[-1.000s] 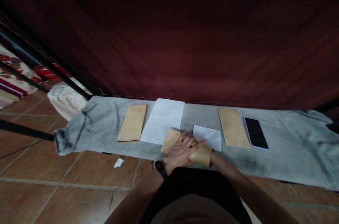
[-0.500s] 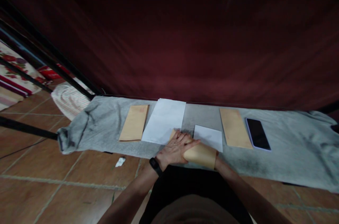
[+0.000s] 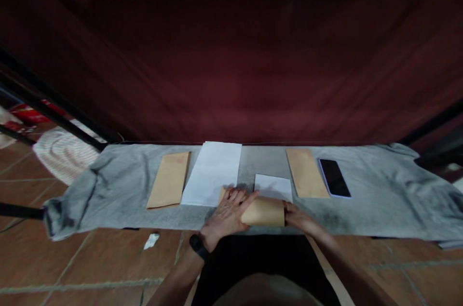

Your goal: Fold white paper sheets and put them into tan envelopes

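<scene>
A brown paper envelope lies bulging near the front edge of the cloth-covered bench. My left hand, a dark band on its wrist, rests flat across the envelope's left part with the thumb spread to the right. At the envelope's right end is my right hand, touching the edge; its fingertips are hidden at or inside the opening. Just behind the envelope lies a small white paper, partly covered by it. A larger white sheet or stack of sheets is behind my left hand.
Another brown envelope lies left of the white sheets, and a flat brown envelope lies to the right beside a phone. Grey cloth covers the bench. A dark red curtain hangs behind; a white scrap is on the tiled floor.
My right hand, earlier inside the envelope up to the wrist, has drawn back rightward so its knuckles show at the opening. My left hand stays on the envelope. The view has shifted.
</scene>
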Tool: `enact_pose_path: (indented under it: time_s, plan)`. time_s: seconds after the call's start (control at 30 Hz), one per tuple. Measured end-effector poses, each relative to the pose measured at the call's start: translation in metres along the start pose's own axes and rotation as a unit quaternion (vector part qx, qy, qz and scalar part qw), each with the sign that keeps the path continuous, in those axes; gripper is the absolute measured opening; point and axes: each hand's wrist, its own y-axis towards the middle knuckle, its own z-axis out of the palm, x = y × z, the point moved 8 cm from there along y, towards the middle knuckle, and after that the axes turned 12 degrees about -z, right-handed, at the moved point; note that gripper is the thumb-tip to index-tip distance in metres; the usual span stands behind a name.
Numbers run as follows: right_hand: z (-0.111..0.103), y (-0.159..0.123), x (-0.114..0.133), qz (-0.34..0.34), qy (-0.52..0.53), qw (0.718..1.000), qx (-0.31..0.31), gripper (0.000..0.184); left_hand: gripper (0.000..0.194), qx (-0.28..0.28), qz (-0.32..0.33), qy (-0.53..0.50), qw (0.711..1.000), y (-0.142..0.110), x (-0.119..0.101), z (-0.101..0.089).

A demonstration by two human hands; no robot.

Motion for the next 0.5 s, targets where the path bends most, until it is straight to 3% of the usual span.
enact_pose_path:
  time_s: [0.1,0.17,0.23,0.5]
  plan:
    - [-0.018,0.000,-0.008,-0.006,-0.002,0.999,-0.046,0.033,0.116,-0.021,-0.043,0.002,0.999,-0.007,0.012,0.000]
    - [-0.043,-0.005,-0.011,0.005,-0.123,0.982,-0.140,0.032,0.115,-0.039,-0.070,0.002,0.997,-0.013,0.022,0.001]
    - [-0.056,-0.011,-0.008,0.025,-0.255,0.946,-0.201,0.029,0.113,-0.058,-0.094,0.003,0.994,-0.019,0.030,0.001]
    - [-0.035,-0.008,0.003,0.139,-0.473,0.847,-0.200,0.042,0.113,-0.150,-0.160,0.039,0.975,-0.040,0.052,0.000]
